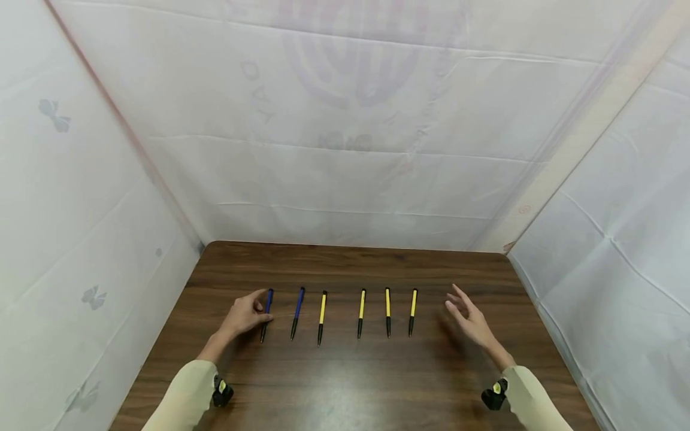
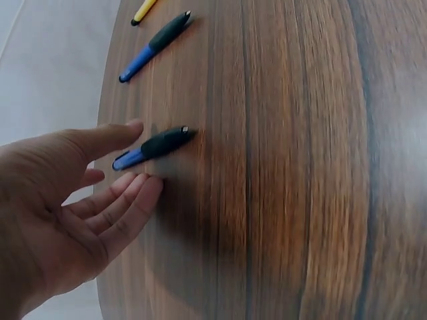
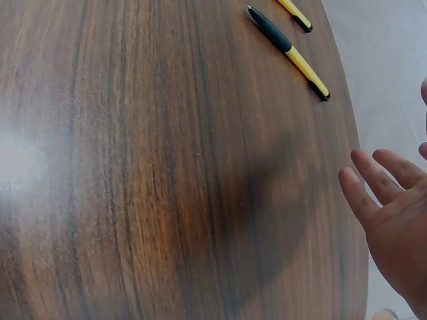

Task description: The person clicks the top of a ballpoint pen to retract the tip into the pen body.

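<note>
At the left end of the row of six pens lies the leftmost blue pen (image 1: pixel 266 314), flat on the worktop (image 1: pixel 345 383), its black grip end toward the person. The left hand (image 1: pixel 245 315) is on it: from the left wrist view the thumb (image 2: pixel 107 139) touches the blue barrel (image 2: pixel 130 159) from one side while the fingers (image 2: pixel 130 203) lie relaxed and fairly straight just beside it, not yet wrapped round. It looks like the first contact of a pick-up; the next move would call for thumb and forefinger to pinch the slim barrel and lift it off the wood without rolling it.

Just right of that pen lies a second blue pen (image 1: pixel 297 312), then four yellow pens (image 1: pixel 368 311) in parallel, all evenly apart. Beyond the last yellow pen (image 1: pixel 412 311), well apart from the blue one, the right hand (image 1: pixel 470 323) hovers with fingers spread wide, holding nothing.

Each pen is a thin plastic cylinder with a matt black rubbery grip and a small tip. Dark brown wood grain runs across the smooth, faintly glossy worktop. White creased sheeting (image 1: pixel 345 120) walls it on three sides.
</note>
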